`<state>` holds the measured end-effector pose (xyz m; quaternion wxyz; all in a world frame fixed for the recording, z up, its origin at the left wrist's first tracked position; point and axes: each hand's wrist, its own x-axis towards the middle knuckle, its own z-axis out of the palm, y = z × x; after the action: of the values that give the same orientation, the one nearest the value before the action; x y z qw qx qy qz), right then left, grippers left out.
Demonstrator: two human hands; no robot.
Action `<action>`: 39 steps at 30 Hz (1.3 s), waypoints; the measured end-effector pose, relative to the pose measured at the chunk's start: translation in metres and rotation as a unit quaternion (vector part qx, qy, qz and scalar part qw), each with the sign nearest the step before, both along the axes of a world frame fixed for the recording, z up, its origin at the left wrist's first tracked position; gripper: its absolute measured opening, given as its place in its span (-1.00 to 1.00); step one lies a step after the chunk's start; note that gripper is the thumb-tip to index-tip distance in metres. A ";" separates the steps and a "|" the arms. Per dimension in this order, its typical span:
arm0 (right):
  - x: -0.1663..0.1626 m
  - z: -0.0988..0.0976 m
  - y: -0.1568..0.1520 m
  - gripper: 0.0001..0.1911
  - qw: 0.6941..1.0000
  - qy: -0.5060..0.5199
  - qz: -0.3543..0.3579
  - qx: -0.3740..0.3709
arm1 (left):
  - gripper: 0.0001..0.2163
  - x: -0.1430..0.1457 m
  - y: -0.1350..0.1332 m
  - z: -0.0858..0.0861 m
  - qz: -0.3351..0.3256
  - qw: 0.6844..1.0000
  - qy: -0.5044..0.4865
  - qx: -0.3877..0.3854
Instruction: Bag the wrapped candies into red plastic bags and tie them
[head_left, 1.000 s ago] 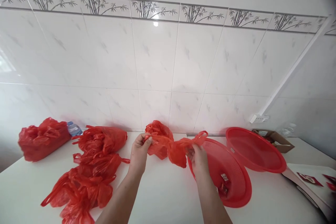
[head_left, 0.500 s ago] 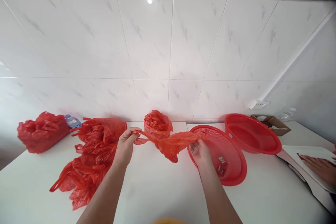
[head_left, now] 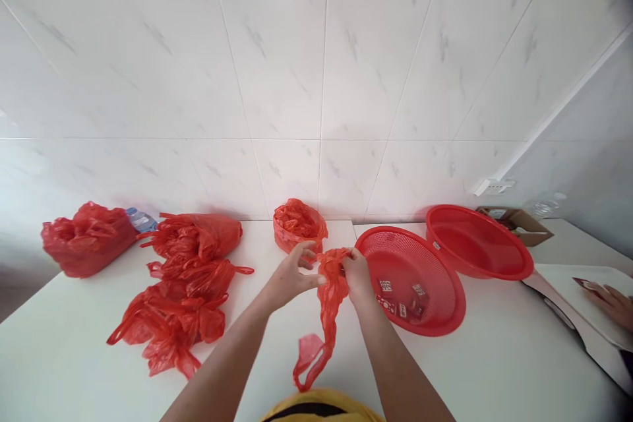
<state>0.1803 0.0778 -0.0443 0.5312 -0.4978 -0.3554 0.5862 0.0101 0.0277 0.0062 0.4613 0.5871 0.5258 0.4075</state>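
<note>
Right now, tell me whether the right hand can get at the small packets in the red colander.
Likely yes: the right hand is close beside the colander, whose open top leaves the packets exposed. It seems to hold the red bag, though, so it may need to let go first.

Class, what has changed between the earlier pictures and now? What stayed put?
The red bag, earlier stretched sideways between both hands, now hangs from the right hand. The left hand has moved rightward and opened beside the bag. Since the first picture, another person's hand has appeared at far right. The bag pile, red basket and red basin stayed put.
</note>
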 end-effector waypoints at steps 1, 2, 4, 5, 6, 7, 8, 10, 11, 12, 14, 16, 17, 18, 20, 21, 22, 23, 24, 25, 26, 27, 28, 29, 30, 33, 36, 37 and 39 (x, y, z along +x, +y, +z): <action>-0.003 0.002 0.000 -0.83 1.000 -0.012 0.004 0.006 | -0.35 0.011 0.003 -0.003 0.011 1.000 -0.002 -0.002; -0.003 0.004 0.000 -0.82 0.999 -0.027 0.010 0.013 | -0.42 0.021 0.006 -0.007 0.025 1.000 -0.006 -0.012; -0.001 0.008 -0.001 -0.77 0.996 -0.074 0.024 0.032 | -0.65 0.033 0.010 -0.015 0.054 0.996 -0.039 -0.055; 0.002 0.010 -0.003 -0.71 0.993 -0.102 0.030 0.045 | -0.73 0.035 0.012 -0.018 0.068 0.992 -0.074 -0.082; 0.006 0.010 -0.007 -0.63 0.989 -0.131 0.037 0.058 | -0.75 0.036 0.013 -0.021 0.082 0.984 -0.117 -0.108; 0.009 0.008 -0.011 -0.54 0.984 -0.156 0.049 0.071 | -0.75 0.035 0.015 -0.024 0.095 0.975 -0.157 -0.127; 0.012 0.004 -0.016 -0.46 0.979 -0.177 0.063 0.082 | -0.74 0.033 0.015 -0.025 0.101 0.965 -0.196 -0.139; 0.015 -0.011 -0.026 -0.42 0.968 -0.214 0.099 0.087 | -0.77 0.028 0.016 -0.027 0.097 0.949 -0.255 -0.154; 0.016 -0.021 -0.031 -0.48 0.962 -0.239 0.112 0.075 | -0.79 0.024 0.016 -0.028 0.092 0.943 -0.275 -0.162; 0.017 -0.031 -0.034 -0.60 0.956 -0.264 0.116 0.056 | -0.81 0.020 0.015 -0.028 0.088 0.938 -0.290 -0.169; 0.021 -0.051 -0.035 -0.86 0.948 -0.301 0.101 0.010 | -0.84 0.008 0.016 -0.029 0.098 0.930 -0.308 -0.177; 0.029 -0.065 -0.030 -0.97 0.950 -0.300 0.077 -0.029 | -0.86 -0.008 0.017 -0.028 0.118 0.930 -0.302 -0.173; 0.034 -0.069 -0.026 -0.94 0.954 -0.287 0.068 -0.045 | -0.85 -0.018 0.017 -0.028 0.125 0.930 -0.300 -0.172; 0.040 -0.071 -0.021 -0.93 0.959 -0.270 0.065 -0.061 | -0.84 -0.027 0.017 -0.027 0.130 0.931 -0.297 -0.170; 0.048 -0.067 -0.010 -0.90 0.968 -0.222 0.062 -0.094 | -0.82 -0.044 0.015 -0.023 0.134 0.932 -0.292 -0.166; 0.051 -0.061 -0.005 -0.88 0.974 -0.192 0.061 -0.104 | -0.81 -0.050 0.013 -0.020 0.132 0.934 -0.289 -0.162; 0.053 -0.053 -0.001 -0.86 0.979 -0.162 0.061 -0.108 | -0.79 -0.054 0.010 -0.016 0.126 0.939 -0.283 -0.152; 0.053 -0.043 0.002 -0.83 0.983 -0.134 0.061 -0.105 | -0.77 -0.057 0.006 -0.011 0.115 0.946 -0.271 -0.136; 0.052 -0.030 0.003 -0.81 0.989 -0.103 0.058 -0.094 | -0.76 -0.058 0.002 -0.006 0.099 0.956 -0.250 -0.114; 0.051 -0.017 0.003 -0.79 0.994 -0.068 0.045 -0.072 | -0.76 -0.058 -0.003 -0.001 0.079 0.969 -0.218 -0.088; 0.049 -0.004 0.002 -0.76 0.999 -0.033 0.016 -0.040 | -0.77 -0.057 -0.007 0.005 0.059 0.980 -0.178 -0.063; 0.046 0.007 -0.001 -0.73 1.000 -0.003 -0.029 0.004 | -0.79 -0.056 -0.012 0.009 0.040 0.989 -0.135 -0.044; 0.044 0.015 -0.005 -0.69 0.995 0.008 -0.085 0.056 | -0.81 -0.056 -0.016 0.012 0.026 0.994 -0.096 -0.035; 0.042 0.019 -0.009 -0.67 0.986 -0.008 -0.129 0.108 | -0.82 -0.056 -0.020 0.014 0.015 0.997 -0.069 -0.035; 0.040 0.018 -0.014 -0.68 0.977 -0.055 -0.139 0.150 | -0.82 -0.056 -0.022 0.013 0.011 0.997 -0.057 -0.045; 0.038 -0.010 -0.026 -0.87 0.939 -0.297 0.064 0.158 | -0.78 -0.064 -0.027 0.003 0.067 0.983 -0.144 -0.089; 0.042 -0.053 -0.034 -0.89 0.890 -0.397 0.204 0.093 | -0.89 -0.071 -0.027 -0.010 0.215 0.919 -0.311 -0.108; 0.045 -0.065 -0.037 -0.87 0.890 -0.401 0.203 0.082 | -0.93 -0.072 -0.027 -0.012 0.257 0.893 -0.351 -0.117; 0.049 -0.079 -0.040 -0.84 0.895 -0.396 0.195 0.064 | -0.96 -0.072 -0.027 -0.015 0.298 0.858 -0.386 -0.159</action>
<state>0.2295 0.0374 -0.1234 0.2522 -0.5747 -0.6630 0.4081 -0.0615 0.0010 -0.0083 0.5711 0.1164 0.5131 0.6301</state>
